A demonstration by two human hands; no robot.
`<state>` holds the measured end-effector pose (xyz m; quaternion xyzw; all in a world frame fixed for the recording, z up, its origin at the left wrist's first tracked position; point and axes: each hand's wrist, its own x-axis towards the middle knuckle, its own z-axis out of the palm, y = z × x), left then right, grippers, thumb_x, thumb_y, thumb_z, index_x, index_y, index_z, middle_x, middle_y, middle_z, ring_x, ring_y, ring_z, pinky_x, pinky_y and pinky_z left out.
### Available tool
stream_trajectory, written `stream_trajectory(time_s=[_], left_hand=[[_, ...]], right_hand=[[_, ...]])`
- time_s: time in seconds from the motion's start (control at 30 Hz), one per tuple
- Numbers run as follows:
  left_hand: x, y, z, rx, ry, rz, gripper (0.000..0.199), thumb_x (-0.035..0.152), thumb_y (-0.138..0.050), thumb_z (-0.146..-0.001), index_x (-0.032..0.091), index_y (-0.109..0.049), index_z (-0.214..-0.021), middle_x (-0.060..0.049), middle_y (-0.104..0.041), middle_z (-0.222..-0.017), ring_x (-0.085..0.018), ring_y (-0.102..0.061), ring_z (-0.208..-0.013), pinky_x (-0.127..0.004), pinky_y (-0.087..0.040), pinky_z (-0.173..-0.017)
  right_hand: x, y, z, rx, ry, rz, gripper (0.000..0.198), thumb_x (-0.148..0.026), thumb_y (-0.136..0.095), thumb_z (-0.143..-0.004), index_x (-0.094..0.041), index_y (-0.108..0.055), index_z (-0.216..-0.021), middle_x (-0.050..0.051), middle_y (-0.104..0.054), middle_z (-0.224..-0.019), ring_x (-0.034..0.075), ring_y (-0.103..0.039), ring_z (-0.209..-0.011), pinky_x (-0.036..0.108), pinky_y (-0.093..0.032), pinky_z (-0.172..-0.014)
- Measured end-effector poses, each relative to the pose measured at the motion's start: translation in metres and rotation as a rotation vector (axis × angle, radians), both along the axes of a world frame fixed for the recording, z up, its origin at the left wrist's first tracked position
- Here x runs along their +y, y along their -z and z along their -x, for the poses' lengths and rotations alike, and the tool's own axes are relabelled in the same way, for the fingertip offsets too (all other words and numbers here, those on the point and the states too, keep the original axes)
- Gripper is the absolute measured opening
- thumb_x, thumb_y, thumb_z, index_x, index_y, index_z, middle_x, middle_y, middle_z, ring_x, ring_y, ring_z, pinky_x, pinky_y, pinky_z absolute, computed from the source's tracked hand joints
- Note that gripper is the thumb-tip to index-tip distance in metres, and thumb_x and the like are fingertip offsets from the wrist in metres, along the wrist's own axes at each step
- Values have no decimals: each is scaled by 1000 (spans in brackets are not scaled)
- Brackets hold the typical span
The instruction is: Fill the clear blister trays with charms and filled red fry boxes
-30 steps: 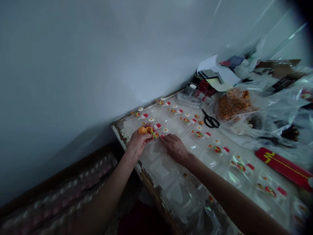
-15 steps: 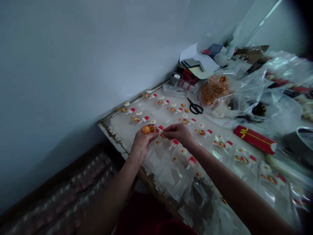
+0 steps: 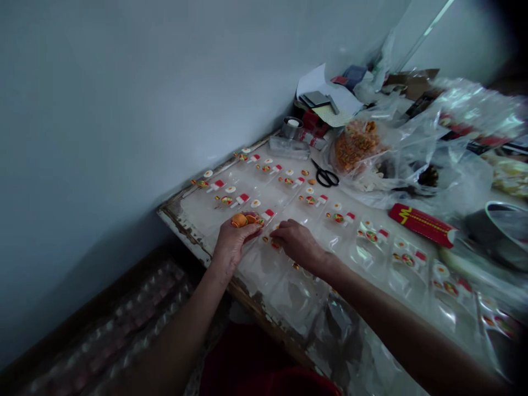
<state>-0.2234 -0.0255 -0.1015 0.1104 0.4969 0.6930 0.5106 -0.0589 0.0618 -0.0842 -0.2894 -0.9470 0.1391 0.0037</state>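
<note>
My left hand [image 3: 230, 242] is closed around several small round orange toy-food pieces [image 3: 240, 220], some with green and red showing, above the table's near left part. To its right, my right hand [image 3: 300, 243] has its fingers pinched low over the clear plastic packets. A small red and green round piece [image 3: 275, 245] shows just under those fingertips; whether anything is between them is hidden. Rows of packets carry miniature fried eggs [image 3: 256, 203], red-and-white popsicle-like pieces [image 3: 268, 214] and tiny burger-like pieces [image 3: 264, 239].
Black-handled scissors [image 3: 325, 177] lie beyond my hands, beside a bag of orange pieces [image 3: 357, 146]. A red folded packet [image 3: 423, 224] and a grey round container [image 3: 497, 234] stand at the right. A tape roll [image 3: 292, 127] and papers are by the wall [image 3: 124, 110].
My right hand has moved down onto the packets, and the red and green round piece it held now lies beneath its fingertips. My left hand keeps its pieces. The view has shifted slightly.
</note>
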Motion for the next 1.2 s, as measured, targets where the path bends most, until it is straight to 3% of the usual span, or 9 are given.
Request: stream_trajectory(time_s=[0.07, 0.2, 0.37, 0.43, 0.6, 0.83, 0.9, 1.07, 1.2], left_hand=[[3, 2, -3, 20, -13, 7, 50, 17, -91, -47, 15, -72, -94, -1, -73, -85, -15, -68, -76, -31, -57, -78], [7, 1, -14, 54, -22, -1, 57, 14, -92, -43, 15, -71, -96, 1, -70, -81, -13, -66, -72, -29, -57, -74], [7, -1, -28, 195, 53, -72, 57, 19, -92, -49, 18, -69, -101, 3, -66, -76, -12, -63, -68, -26, -55, -66], [9, -4, -31, 307, 87, -98, 49, 20, -92, -51, 18, -70, -95, 3, -65, -76, -12, -61, -68, -23, -53, -65], [19, -13, -35, 381, 325, -24, 37, 22, -94, -51, 16, -74, -82, -1, -69, -76, -13, -62, -70, -22, -53, -64], [22, -30, -59, -302, 553, 195, 28, 10, -86, -63, 17, -72, -86, -1, -69, -79, -6, -60, -61, -12, -48, -51], [17, -35, -71, -345, 538, 216, 26, 6, -83, -64, 15, -71, -85, 0, -67, -76, -5, -59, -59, -10, -46, -50], [3, -34, -79, 34, 316, 50, 43, 19, -90, -61, 15, -72, -100, 0, -71, -79, -9, -65, -66, -16, -54, -60], [-11, -27, -67, 68, 180, 57, 40, 24, -89, -63, 14, -71, -98, -1, -73, -79, -9, -66, -66, -19, -56, -66]], right_hand=[[0, -3, -4, 21, 11, 85, 22, -15, -61, -91, -23, -79, -102, 6, -76, -98, 21, -67, -94, 29, -46, -83], [4, -9, -8, 335, 339, 284, 20, -34, -69, -89, -22, -79, -102, 5, -77, -89, 19, -68, -78, 28, -47, -72], [4, -17, -6, 648, 470, 900, 26, -41, -80, -74, -18, -79, -84, 3, -75, -75, 13, -62, -62, 23, -44, -58], [6, -20, -12, 687, 494, 1007, 25, -38, -84, -67, -17, -78, -79, 3, -73, -71, 10, -59, -59, 21, -43, -56], [9, -25, -41, 742, 565, 1094, 32, -42, -85, -63, -15, -75, -76, 2, -70, -65, 10, -59, -58, 22, -47, -59], [-27, -28, -62, 1102, 429, 982, 37, -51, -81, -74, -17, -69, -82, -1, -64, -71, 10, -54, -64, 22, -44, -62], [-38, -27, -71, 1160, 428, 935, 36, -50, -81, -76, -17, -68, -83, 0, -64, -75, 11, -54, -67, 23, -43, -64], [-36, -17, -113, 864, 563, 1133, 33, -45, -81, -72, -15, -72, -80, 2, -66, -71, 10, -52, -59, 24, -41, -59], [-26, -5, -122, 514, 683, 860, 22, -37, -75, -74, -15, -73, -74, 3, -68, -65, 12, -54, -56, 25, -39, -55]])
